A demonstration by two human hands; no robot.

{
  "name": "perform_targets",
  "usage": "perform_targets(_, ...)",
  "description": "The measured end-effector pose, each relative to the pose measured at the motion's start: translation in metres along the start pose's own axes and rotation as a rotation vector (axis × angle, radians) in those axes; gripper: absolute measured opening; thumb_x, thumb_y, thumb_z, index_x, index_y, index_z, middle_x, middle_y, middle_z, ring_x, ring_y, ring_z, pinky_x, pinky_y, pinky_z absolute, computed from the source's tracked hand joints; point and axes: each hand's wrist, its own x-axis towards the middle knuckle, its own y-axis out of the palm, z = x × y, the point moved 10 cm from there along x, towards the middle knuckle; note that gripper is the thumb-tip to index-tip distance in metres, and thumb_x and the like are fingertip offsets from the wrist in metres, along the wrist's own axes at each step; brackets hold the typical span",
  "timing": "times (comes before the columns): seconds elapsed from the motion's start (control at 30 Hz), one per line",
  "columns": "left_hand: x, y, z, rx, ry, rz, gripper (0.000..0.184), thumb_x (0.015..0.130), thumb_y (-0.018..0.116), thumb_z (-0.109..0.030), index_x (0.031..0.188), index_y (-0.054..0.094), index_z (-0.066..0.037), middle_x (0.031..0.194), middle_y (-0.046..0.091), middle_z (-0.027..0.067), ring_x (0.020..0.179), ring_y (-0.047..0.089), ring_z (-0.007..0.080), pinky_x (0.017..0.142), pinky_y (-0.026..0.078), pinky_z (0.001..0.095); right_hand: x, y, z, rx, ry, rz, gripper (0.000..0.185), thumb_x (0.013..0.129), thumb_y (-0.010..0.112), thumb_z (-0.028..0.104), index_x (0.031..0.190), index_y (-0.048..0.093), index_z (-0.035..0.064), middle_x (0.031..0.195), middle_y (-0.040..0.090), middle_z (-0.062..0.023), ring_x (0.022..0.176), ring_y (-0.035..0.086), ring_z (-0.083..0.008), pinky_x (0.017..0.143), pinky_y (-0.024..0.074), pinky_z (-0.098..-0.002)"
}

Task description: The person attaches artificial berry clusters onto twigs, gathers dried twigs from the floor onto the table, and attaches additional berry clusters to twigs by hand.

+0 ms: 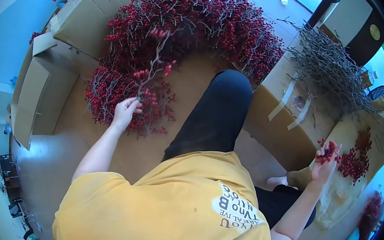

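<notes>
In my left hand (127, 113), the fingers pinch the lower end of a thin twisted branch (154, 65) that carries a few bunches of red berries. The branch stands up in front of a big heap of red-berried branches (205, 13), which curves around the floor before me. On the other side, my right hand (324, 166) is closed around some small red berry sprigs (328, 153). Just beyond it, a pile of loose red berry sprigs (356, 159) lies on tan wrapping paper (336, 197).
A taped cardboard box (280, 121) stands at my right, with a bundle of bare grey twigs (330, 65) on top. Large cardboard boxes (90, 11) line the left. My bent knee (229, 88) rises between the heap and the right box.
</notes>
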Motion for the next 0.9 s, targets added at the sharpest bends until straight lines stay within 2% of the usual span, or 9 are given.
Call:
perform_targets(0.03, 0.001, -0.004, 0.062, 0.049, -0.107, -0.004, 0.030, 0.092, 0.056, -0.015, 0.116, 0.059, 0.004, 0.094, 0.067, 0.0069, 0.072, 0.065, 0.0119, 0.068, 0.050, 0.0226, 0.000, -0.004, -0.007, 0.122, 0.079, -0.010, 0.034, 0.096, 0.048, 0.038, 0.092, 0.059, 0.0069, 0.073, 0.052, -0.0009, 0.057, 0.045, -0.0092, 0.050, 0.0391, -0.0212)
perform_targets(0.1, 0.025, -0.035, 0.237, 0.710, -0.160, 0.072, 0.051, 0.084, 0.064, -0.038, 0.110, 0.061, 0.006, 0.101, 0.066, 0.0209, 0.092, 0.066, 0.0320, 0.080, 0.050, 0.0393, -0.005, -0.003, -0.022, 0.167, 0.201, -0.047, 0.033, 0.096, 0.046, 0.041, 0.095, 0.057, 0.0096, 0.073, 0.052, -0.0018, 0.056, 0.044, -0.0092, 0.048, 0.0389, -0.0214)
perform_targets(0.2, 0.015, -0.012, 0.201, 1.215, -0.383, 0.198, 0.055, 0.078, 0.068, -0.042, 0.102, 0.063, 0.007, 0.100, 0.064, 0.0268, 0.098, 0.062, 0.0389, 0.087, 0.047, 0.0429, -0.012, -0.001, -0.042, 0.324, 0.336, 0.076, 0.033, 0.095, 0.045, 0.045, 0.096, 0.055, 0.0132, 0.068, 0.042, 0.0023, 0.050, 0.036, -0.0072, 0.043, 0.0331, -0.0202)
perform_targets(0.27, 0.064, 0.020, 0.149, 0.948, -0.003, 0.010, 0.051, 0.081, 0.067, -0.032, 0.114, 0.057, 0.005, 0.100, 0.064, 0.0255, 0.099, 0.062, 0.0363, 0.088, 0.048, 0.0407, -0.021, 0.009, -0.044, 0.313, 0.361, 0.043, 0.031, 0.095, 0.047, 0.041, 0.099, 0.055, 0.0116, 0.067, 0.037, 0.0032, 0.051, 0.034, -0.0064, 0.044, 0.0321, -0.0192)
perform_targets(0.37, 0.064, 0.128, -0.096, 0.628, 0.655, -0.085, 0.027, 0.090, 0.056, -0.013, 0.111, 0.060, 0.003, 0.102, 0.065, 0.0208, 0.094, 0.065, 0.0308, 0.080, 0.051, 0.0361, -0.022, 0.017, -0.047, 0.342, 0.397, -0.006, 0.031, 0.095, 0.048, 0.039, 0.102, 0.055, 0.0096, 0.068, 0.041, 0.0034, 0.052, 0.038, -0.0064, 0.045, 0.0344, -0.0189)
perform_targets(0.5, -0.007, 0.283, -0.314, 0.393, 1.101, 0.155, 0.010, 0.086, 0.060, -0.007, 0.092, 0.066, -0.001, 0.088, 0.066, 0.0159, 0.082, 0.065, 0.0297, 0.073, 0.051, 0.0348, -0.019, 0.022, -0.032, 0.272, 0.358, -0.070, 0.033, 0.094, 0.050, 0.039, 0.104, 0.056, 0.0086, 0.069, 0.047, 0.0032, 0.052, 0.042, -0.0069, 0.046, 0.0371, -0.0191)
perform_targets(0.63, -0.070, 0.429, -0.370, 0.444, 1.549, 0.363, 0.011, 0.080, 0.064, -0.010, 0.090, 0.065, -0.006, 0.080, 0.063, 0.0102, 0.075, 0.062, 0.0302, 0.070, 0.049, 0.0377, -0.012, 0.009, -0.031, 0.262, 0.376, 0.028, 0.032, 0.094, 0.051, 0.041, 0.099, 0.056, 0.0103, 0.066, 0.048, 0.0027, 0.051, 0.043, -0.0068, 0.044, 0.0351, -0.0187)
perform_targets(0.77, -0.060, 0.528, -0.362, 0.815, 1.664, 0.286, 0.012, 0.079, 0.066, -0.015, 0.091, 0.067, -0.012, 0.079, 0.060, 0.0078, 0.089, 0.059, 0.0262, 0.079, 0.046, 0.0395, -0.010, -0.004, -0.028, 0.306, 0.379, 0.044, 0.031, 0.094, 0.050, 0.043, 0.093, 0.055, 0.0123, 0.066, 0.048, 0.0017, 0.053, 0.043, -0.0067, 0.040, 0.0321, -0.0180)
perform_targets(0.9, -0.056, 0.527, -0.395, 0.662, 1.591, 0.371, 0.010, 0.078, 0.068, -0.017, 0.086, 0.070, -0.011, 0.088, 0.063, 0.0064, 0.095, 0.057, 0.0255, 0.084, 0.044, 0.0389, -0.012, -0.013, -0.023, 0.283, 0.403, -0.026, 0.029, 0.094, 0.051, 0.041, 0.091, 0.055, 0.0128, 0.066, 0.049, 0.0014, 0.051, 0.042, -0.0065, 0.040, 0.0317, -0.0182)
